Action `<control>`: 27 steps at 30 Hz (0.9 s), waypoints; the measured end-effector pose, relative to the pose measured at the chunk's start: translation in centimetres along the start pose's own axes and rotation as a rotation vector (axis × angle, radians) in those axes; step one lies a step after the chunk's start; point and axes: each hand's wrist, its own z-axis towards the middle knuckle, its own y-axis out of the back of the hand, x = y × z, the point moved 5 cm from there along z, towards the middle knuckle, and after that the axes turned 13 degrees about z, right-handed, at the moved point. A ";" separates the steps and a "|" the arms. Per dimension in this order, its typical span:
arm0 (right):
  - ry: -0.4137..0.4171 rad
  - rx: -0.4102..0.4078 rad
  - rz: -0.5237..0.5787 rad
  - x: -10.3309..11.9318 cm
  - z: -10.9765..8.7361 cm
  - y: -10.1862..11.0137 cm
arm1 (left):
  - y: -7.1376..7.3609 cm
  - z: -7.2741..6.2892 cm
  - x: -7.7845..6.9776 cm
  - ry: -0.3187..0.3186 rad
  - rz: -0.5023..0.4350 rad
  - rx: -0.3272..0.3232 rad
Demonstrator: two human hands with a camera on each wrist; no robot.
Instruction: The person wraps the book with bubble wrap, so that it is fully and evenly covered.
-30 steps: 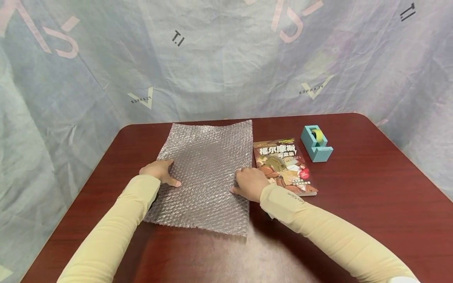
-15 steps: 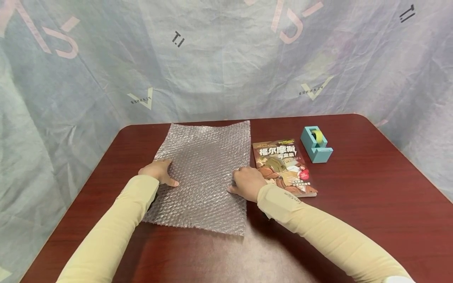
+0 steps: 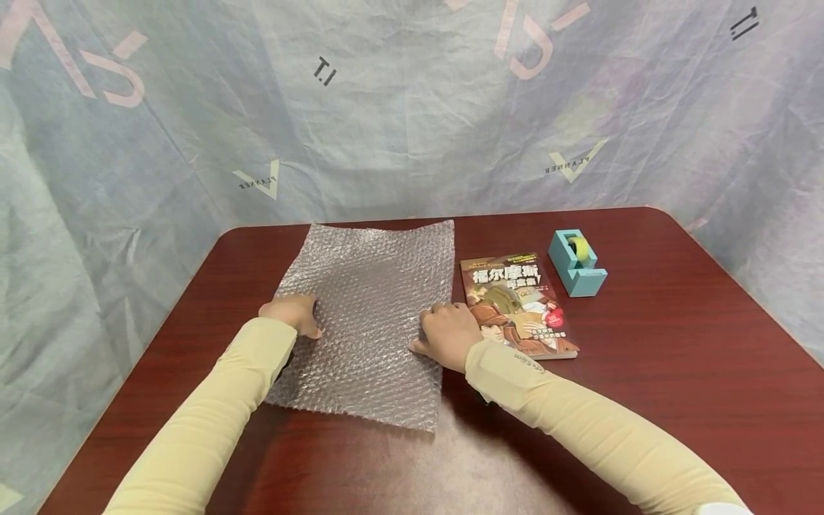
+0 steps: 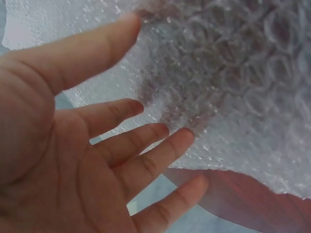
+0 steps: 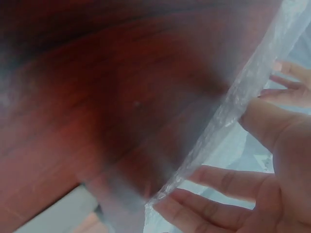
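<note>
A sheet of clear bubble wrap lies across the middle of the dark red table. At its left edge, my left hand rests with the fingers spread; in the left wrist view its fingertips are right at the wrap and the thumb stands apart. My right hand touches the right edge of the wrap, thumb and fingers extended along it in the right wrist view. Close to the right of that hand lies a paperback book with a brown illustrated cover.
Behind the book on the right stands a turquoise tape dispenser with a yellow-green roll. A grey printed cloth hangs behind the table and along its sides.
My right hand has moved slightly left, and the near right corner of the bubble wrap has shifted left with it. My left hand has shifted a little to the right.
</note>
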 end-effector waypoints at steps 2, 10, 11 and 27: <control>-0.002 0.006 0.014 0.0 -0.1 0.0 | 0.0 0.1 0.1 0.000 -0.002 0.014; 0.007 -0.001 0.025 0.0 -0.2 0.1 | 0.3 -0.1 0.3 -0.004 -0.011 0.014; 0.004 0.001 0.028 0.0 -0.2 0.2 | 0.3 -0.1 0.3 -0.003 -0.012 0.014; -0.030 -0.015 0.061 -0.1 -0.7 0.2 | 0.3 -0.4 0.4 -0.044 -0.053 -0.011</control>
